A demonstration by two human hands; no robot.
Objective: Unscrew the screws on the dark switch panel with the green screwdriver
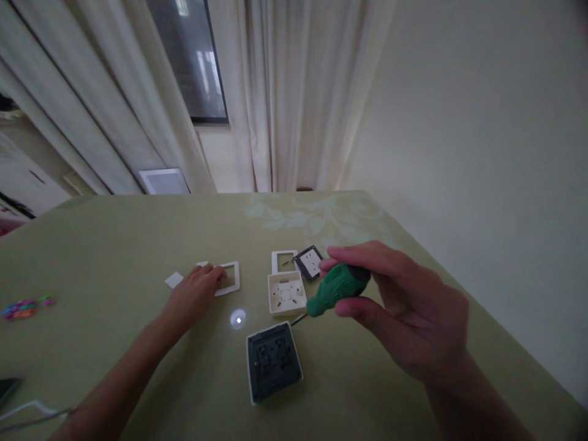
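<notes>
My right hand (404,312) grips a screwdriver (337,288) with a green handle between thumb and fingers. Its metal shaft points down left, the tip near the upper right corner of a wall switch (274,361) lying with its dark back up; whether they touch I cannot tell. Over at the left, my left hand (195,291) has its fingers closed at the left side of a white plate frame (237,277) on the table; the fingertips are partly hidden. Beside that hand lies a small white square piece (174,280). A white mounting box (287,294) sits behind the switch.
Behind the mounting box are another white frame (274,262) with small screws (285,263) inside it and a socket module (310,263) with a dark rim. Colourful small items (25,308) lie far left, and a cable (32,405) runs near my left forearm. A wall borders the table's right.
</notes>
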